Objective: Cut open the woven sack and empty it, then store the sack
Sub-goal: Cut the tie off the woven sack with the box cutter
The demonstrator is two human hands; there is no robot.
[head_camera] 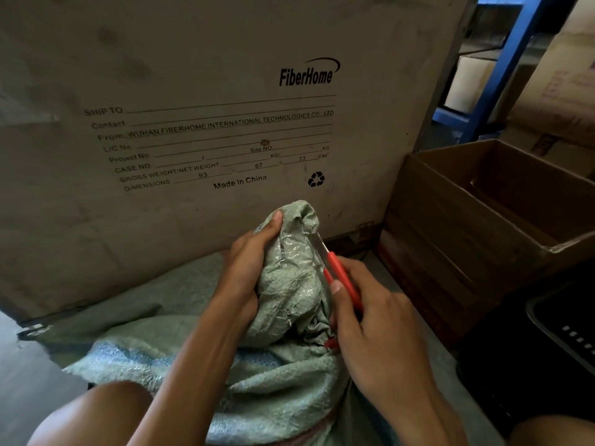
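A pale green woven sack (283, 375) lies on the floor between my knees, its gathered neck bunched upward. My left hand (248, 272) grips that bunched neck from the left, thumb near the top. My right hand (370, 317) holds a red-handled utility knife (341, 278), whose metal blade points up and touches the right side of the neck just under the top knot. A bit of red shows at the neck's base near my right palm. What is inside the sack is hidden.
A big FiberHome cardboard crate (209, 123) stands right behind the sack. An open cardboard box (450, 220) sits to the right, a black plastic object (547, 333) in front of it. Blue shelving (495, 82) and more cartons stand at the back right.
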